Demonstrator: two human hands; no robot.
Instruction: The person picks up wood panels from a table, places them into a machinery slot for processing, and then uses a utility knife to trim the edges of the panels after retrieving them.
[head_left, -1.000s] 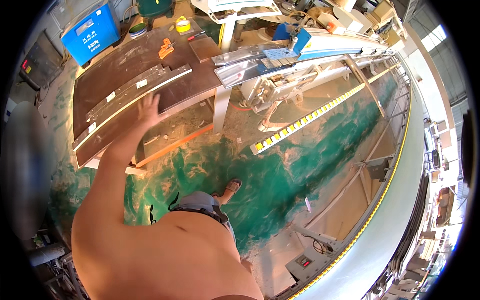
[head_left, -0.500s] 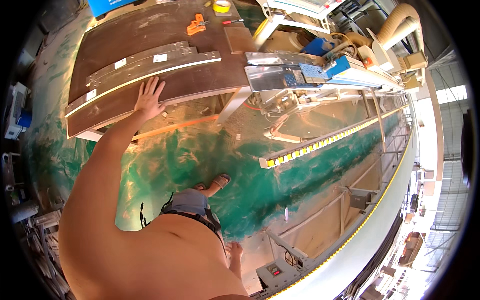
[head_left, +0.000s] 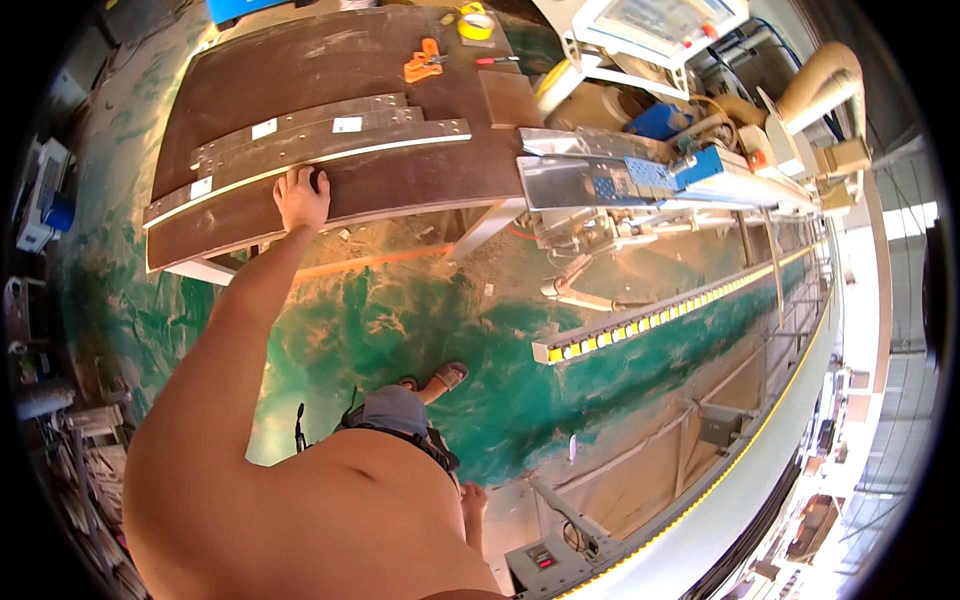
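My left hand (head_left: 302, 198) rests near the front edge of a dark brown tabletop (head_left: 430, 183), its fingers bent and drawn together. A dark spot shows beside the fingers; whether it is an object or shadow is unclear. Just beyond the fingertips lie long, flat brown strips (head_left: 385, 132) with drilled holes, a pale front edge and white labels, lapped over one another. Low beside my body hangs my right hand (head_left: 473, 498), partly hidden by my torso, its fingers too small to read.
Orange clamps (head_left: 423, 66), a yellow tape roll (head_left: 475, 25) and a red-and-black pen (head_left: 497, 60) lie on the tabletop's far part. A machine with a metal bed (head_left: 570, 184) adjoins its right end. Behind me runs a long conveyor frame (head_left: 690, 495) over the dusty green floor (head_left: 510, 400).
My left hand has gone from flat with spread fingers to bent fingers drawn together, still by the strips' front edge. The whole view has shifted slightly. My right hand stays low.
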